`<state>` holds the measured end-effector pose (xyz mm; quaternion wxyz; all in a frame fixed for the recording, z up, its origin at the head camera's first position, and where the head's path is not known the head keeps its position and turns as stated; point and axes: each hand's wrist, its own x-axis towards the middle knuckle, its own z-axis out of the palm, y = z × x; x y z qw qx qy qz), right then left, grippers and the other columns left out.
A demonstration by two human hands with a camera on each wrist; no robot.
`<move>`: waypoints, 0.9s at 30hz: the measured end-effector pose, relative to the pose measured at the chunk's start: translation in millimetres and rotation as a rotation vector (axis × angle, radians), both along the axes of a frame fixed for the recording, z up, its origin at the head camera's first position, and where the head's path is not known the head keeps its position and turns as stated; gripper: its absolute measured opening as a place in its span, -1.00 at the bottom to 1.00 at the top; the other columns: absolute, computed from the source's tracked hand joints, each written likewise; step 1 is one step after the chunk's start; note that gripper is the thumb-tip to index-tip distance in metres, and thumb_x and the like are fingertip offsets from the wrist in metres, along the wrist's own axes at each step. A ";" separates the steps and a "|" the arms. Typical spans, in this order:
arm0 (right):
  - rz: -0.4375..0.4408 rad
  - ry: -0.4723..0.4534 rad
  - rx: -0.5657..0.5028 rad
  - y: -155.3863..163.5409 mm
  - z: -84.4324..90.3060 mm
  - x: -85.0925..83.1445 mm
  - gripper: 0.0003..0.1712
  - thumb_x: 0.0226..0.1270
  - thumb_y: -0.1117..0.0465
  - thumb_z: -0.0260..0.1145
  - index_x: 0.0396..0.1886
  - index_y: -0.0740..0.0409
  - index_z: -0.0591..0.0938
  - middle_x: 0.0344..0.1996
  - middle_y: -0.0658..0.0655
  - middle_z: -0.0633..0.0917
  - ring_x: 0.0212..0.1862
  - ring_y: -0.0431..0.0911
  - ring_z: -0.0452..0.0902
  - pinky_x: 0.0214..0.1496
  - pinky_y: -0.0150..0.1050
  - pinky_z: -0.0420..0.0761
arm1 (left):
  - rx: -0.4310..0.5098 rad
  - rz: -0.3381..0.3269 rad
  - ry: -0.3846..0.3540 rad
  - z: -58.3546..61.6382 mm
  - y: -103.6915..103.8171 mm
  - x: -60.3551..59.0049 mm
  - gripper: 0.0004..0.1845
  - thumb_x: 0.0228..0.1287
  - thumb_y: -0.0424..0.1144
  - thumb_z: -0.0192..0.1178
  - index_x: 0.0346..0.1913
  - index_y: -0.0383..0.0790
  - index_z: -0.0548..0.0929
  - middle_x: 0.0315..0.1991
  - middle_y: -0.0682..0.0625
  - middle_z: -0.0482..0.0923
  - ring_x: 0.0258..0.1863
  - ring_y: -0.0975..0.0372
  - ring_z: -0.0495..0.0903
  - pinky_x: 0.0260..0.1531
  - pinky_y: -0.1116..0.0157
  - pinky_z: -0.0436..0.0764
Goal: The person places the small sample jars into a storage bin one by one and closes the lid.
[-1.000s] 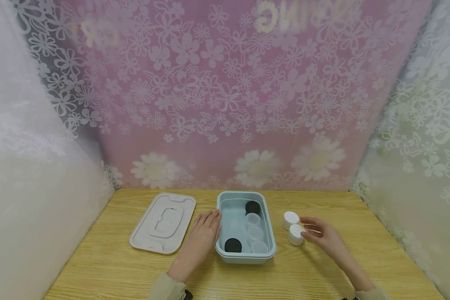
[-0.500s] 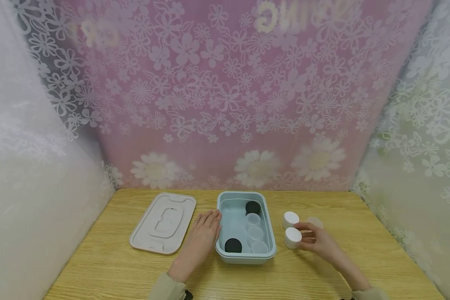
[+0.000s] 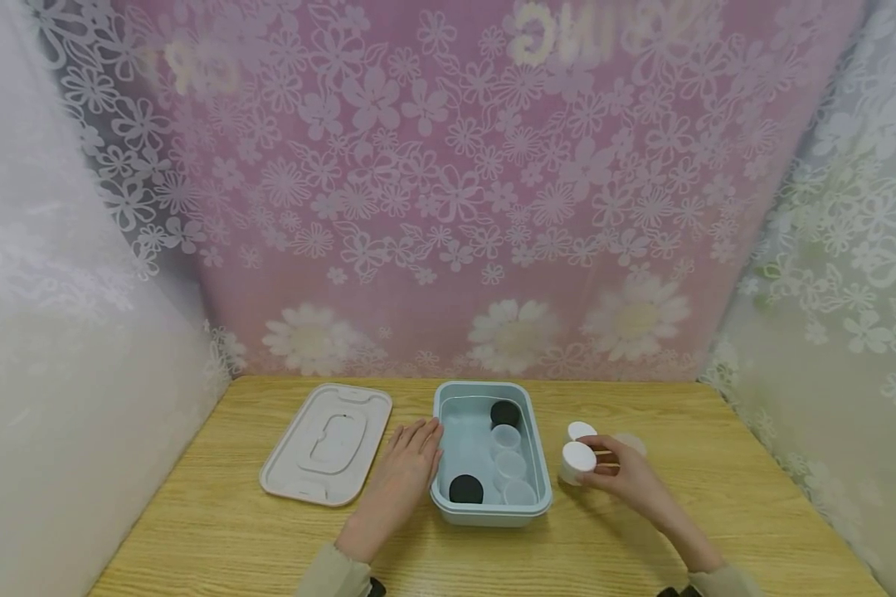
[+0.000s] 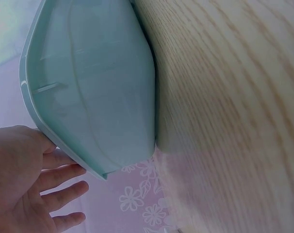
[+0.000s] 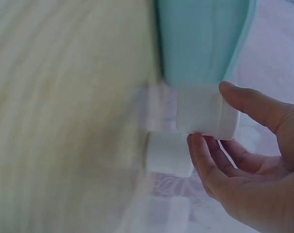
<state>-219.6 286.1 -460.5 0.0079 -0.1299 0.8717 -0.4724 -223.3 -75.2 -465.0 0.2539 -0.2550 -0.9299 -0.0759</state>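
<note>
Jar [image 3: 578, 464] sits pinched in your right hand [image 3: 629, 479]: likely the pick-up step. Your left hand [image 3: 403, 466], straight-fingered, touches the box [image 3: 491, 518]; next probably calls for carrying leftward from your right.

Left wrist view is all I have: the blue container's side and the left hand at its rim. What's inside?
Observer: Two black round pieces and three translucent round ones.
Operator: And the right hand?
Observer: The right hand pinches a white lidded jar between thumb and fingers.
Operator: Anything left of the container, past the left hand?
Observer: A pale gray rectangular lid, lying flat on the wooden table.
</note>
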 end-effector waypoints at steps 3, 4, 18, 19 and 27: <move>0.000 0.026 -0.022 -2.6 8.5 -0.7 -0.33 0.26 0.31 0.49 0.30 0.47 0.46 0.18 0.50 0.53 0.02 0.20 0.66 -0.06 -0.22 0.75 | 0.001 0.000 -0.005 -0.1 0.2 0.1 -0.59 0.53 -0.18 0.15 0.30 -0.28 0.59 0.28 -0.12 0.56 0.29 0.00 0.52 0.35 -0.01 0.47; -0.006 0.028 -0.026 -3.6 11.2 -0.6 -0.33 0.26 0.30 0.49 0.30 0.45 0.46 0.18 0.49 0.53 0.02 0.20 0.66 -0.05 -0.22 0.75 | 0.001 0.000 -0.008 -0.1 0.2 0.0 -0.59 0.53 -0.17 0.15 0.30 -0.28 0.59 0.28 -0.12 0.56 0.29 0.00 0.52 0.35 -0.01 0.47; -0.051 0.099 -0.056 -23.8 37.4 -2.1 -0.34 0.25 0.25 0.52 0.31 0.33 0.50 0.14 0.34 0.60 0.06 0.14 0.61 0.01 -0.30 0.70 | 0.004 0.005 -0.026 -0.2 0.0 -0.8 -0.59 0.54 -0.17 0.14 0.31 -0.29 0.59 0.29 -0.12 0.56 0.30 0.00 0.51 0.36 -0.01 0.46; -0.047 0.100 -0.058 -25.5 38.9 -2.7 -0.34 0.25 0.25 0.52 0.30 0.33 0.51 0.14 0.34 0.59 0.06 0.14 0.61 0.01 -0.32 0.70 | 0.004 0.005 -0.026 -0.3 0.1 -0.9 -0.59 0.54 -0.17 0.13 0.31 -0.29 0.59 0.29 -0.12 0.56 0.30 0.00 0.51 0.36 -0.01 0.46; 0.012 0.122 -0.086 -45.0 46.8 -8.4 -0.36 0.23 0.31 0.51 0.28 0.39 0.51 0.14 0.38 0.59 0.07 0.19 0.61 0.06 -0.19 0.72 | -0.004 0.009 -0.025 -0.5 0.2 -0.9 -0.59 0.53 -0.17 0.14 0.31 -0.29 0.59 0.29 -0.11 0.56 0.31 0.01 0.51 0.35 0.00 0.47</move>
